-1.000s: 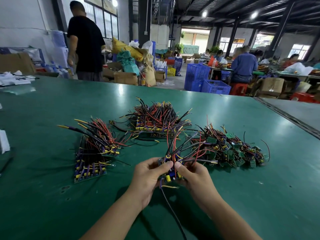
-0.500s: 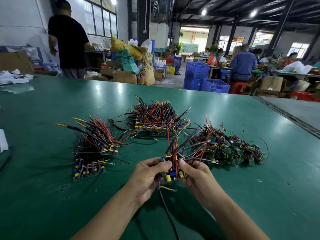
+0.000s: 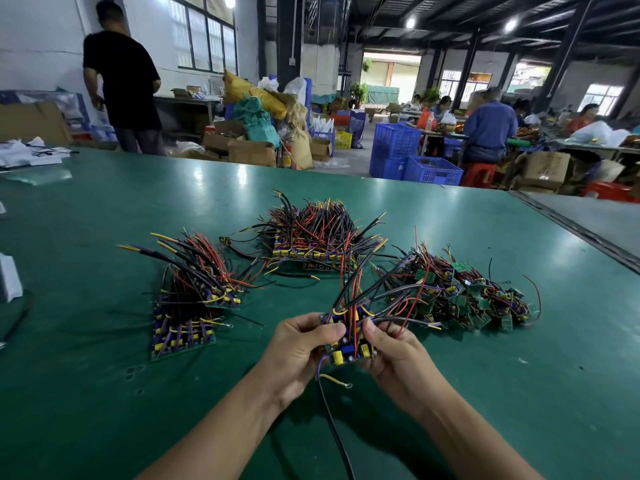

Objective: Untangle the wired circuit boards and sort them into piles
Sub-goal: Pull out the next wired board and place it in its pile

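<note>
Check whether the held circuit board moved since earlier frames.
No. The circuit board stays between left hand and right hand, beside the tangled pile.

Green table [image 3: 104,410]: open surface at near left and near right. Three wired-board piles obstruct the middle: left pile [image 3: 188,306], far pile [image 3: 311,240], right pile [image 3: 460,292]. A narrow bare lane between the left and far piles is crossed by loose wire ends. Wires of the held circuit board [image 3: 349,348] rise across the gap between the far and right piles. A black lead [image 3: 331,427] trails to the near edge, centre.
</note>
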`<state>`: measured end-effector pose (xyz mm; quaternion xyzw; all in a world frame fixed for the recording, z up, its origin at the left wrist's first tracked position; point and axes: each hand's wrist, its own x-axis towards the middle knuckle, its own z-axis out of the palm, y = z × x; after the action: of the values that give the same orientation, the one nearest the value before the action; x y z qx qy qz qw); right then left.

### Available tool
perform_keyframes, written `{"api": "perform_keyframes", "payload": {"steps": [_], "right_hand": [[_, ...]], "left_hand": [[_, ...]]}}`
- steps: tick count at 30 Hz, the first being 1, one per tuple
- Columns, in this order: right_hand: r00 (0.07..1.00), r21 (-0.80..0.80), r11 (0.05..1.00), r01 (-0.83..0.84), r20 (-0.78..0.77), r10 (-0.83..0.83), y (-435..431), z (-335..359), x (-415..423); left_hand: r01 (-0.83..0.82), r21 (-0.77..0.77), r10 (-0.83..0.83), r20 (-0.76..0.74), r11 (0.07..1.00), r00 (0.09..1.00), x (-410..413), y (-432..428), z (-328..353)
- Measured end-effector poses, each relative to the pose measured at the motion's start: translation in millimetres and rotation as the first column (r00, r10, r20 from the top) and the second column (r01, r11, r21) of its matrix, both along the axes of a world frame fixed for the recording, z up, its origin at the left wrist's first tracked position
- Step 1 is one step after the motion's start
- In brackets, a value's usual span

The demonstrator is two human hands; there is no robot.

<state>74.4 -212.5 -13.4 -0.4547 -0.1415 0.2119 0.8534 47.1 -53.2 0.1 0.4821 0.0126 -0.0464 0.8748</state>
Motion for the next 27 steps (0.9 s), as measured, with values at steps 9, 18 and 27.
{"api": "perform_keyframes", "payload": {"steps": [9, 18, 27], "right_hand": [[0.997, 0.027, 1.000, -0.003, -0.080, 0.005, 5, 2, -5], [0.979, -0.087, 0.983, 0.163, -0.106, -0.172, -6, 10, 4], [0.940, -0.758, 0.597, 0.261, 0.342, 0.023, -5, -2, 3]], "left_hand": [[0.098, -0.073, -0.095, 0.041, 0.993, 0.995, -1, 0, -3], [-0.075, -0.091, 0.080, 0.053, 0.993, 0.995, 6, 6, 4], [-0.176, -0.123, 0.184, 0.051, 0.977, 0.982, 7, 7, 8]]}}
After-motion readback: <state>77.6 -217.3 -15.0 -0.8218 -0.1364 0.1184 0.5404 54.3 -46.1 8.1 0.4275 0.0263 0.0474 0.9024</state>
